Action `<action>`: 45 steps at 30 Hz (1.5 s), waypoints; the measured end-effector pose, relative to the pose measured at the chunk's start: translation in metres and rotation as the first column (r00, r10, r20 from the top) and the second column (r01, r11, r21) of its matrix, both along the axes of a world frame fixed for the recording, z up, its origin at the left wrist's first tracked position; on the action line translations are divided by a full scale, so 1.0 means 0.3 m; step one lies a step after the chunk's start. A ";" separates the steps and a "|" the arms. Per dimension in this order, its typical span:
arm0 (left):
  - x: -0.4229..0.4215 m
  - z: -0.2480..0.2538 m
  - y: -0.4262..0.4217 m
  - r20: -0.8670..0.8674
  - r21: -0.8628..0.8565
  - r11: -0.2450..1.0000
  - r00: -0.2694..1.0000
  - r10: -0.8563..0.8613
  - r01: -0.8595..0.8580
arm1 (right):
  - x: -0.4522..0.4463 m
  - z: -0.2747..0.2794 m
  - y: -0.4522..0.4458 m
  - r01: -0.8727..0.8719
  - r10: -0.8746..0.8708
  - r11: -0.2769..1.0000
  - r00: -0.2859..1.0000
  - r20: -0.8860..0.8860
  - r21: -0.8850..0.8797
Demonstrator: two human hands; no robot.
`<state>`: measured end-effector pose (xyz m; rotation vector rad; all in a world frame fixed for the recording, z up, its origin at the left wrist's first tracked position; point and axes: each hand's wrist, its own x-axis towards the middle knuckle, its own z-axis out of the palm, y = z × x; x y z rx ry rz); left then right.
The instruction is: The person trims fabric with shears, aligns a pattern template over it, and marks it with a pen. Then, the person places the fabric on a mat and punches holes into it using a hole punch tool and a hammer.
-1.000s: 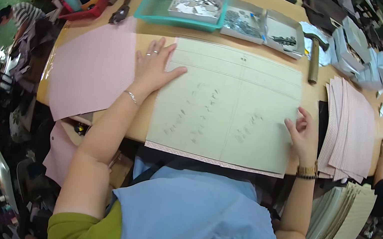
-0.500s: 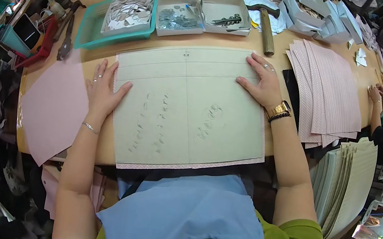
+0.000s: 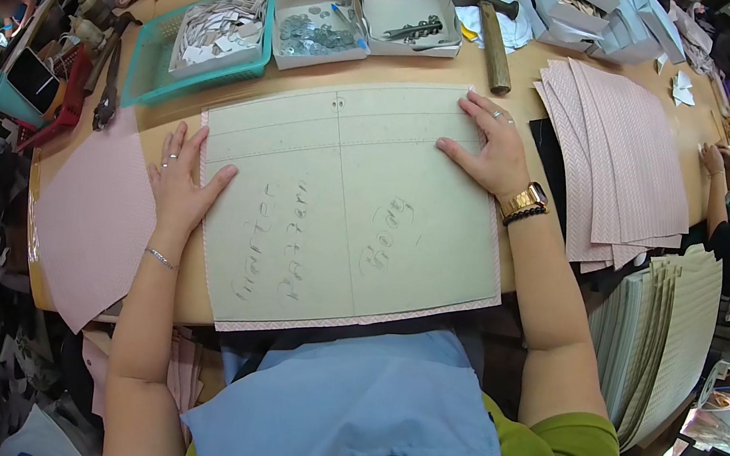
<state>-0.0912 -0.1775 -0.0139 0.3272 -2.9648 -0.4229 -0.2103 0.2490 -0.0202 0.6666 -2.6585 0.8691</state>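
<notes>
A large pale green pattern board [image 3: 291, 206] with pencil lines and handwriting lies over a pink patterned sheet [image 3: 348, 329], whose margin shows along the edges. My left hand [image 3: 186, 184] rests at the board's left edge, fingers spread and thumb on the rim. At the upper right corner, my right hand [image 3: 496, 153] lies on the board with its fingers apart. Neither hand grips anything. Left of my left hand is another pink sheet [image 3: 92, 216]; right of my right hand lies a fanned stack of pink patterned sheets [image 3: 625, 175].
Behind the board stand a teal tray [image 3: 135, 74] with small pale pieces, a box of metal discs [image 3: 315, 34] and a box with punches [image 3: 417, 29]. A hammer [image 3: 492, 46] rests on white cloth. Upright boards [image 3: 667, 327] lean at right; a co-worker's arm [image 3: 716, 195] is beyond.
The whole view has shifted slightly, with the table items appearing a little further left and higher. Both hands stay at the same edges of the board.
</notes>
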 end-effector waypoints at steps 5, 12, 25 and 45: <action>0.002 -0.006 -0.009 -0.021 -0.014 1.000 0.999 -0.025 0.025 | -0.007 -0.005 0.000 -0.003 0.003 1.000 1.000 -0.028 0.008; 0.002 -0.006 0.003 -0.003 -0.064 0.998 1.000 0.002 -0.002 | -0.002 0.016 -0.010 0.013 -0.013 0.999 1.000 0.005 0.031; 0.006 0.007 0.001 0.010 -0.054 0.999 1.000 0.010 -0.010 | -0.009 0.005 -0.016 -0.020 0.020 1.000 1.000 -0.003 0.022; -0.026 -0.027 0.015 -0.218 -0.124 0.952 0.928 -0.301 0.280 | -0.034 -0.030 0.008 -0.018 0.020 0.996 0.999 -0.031 0.083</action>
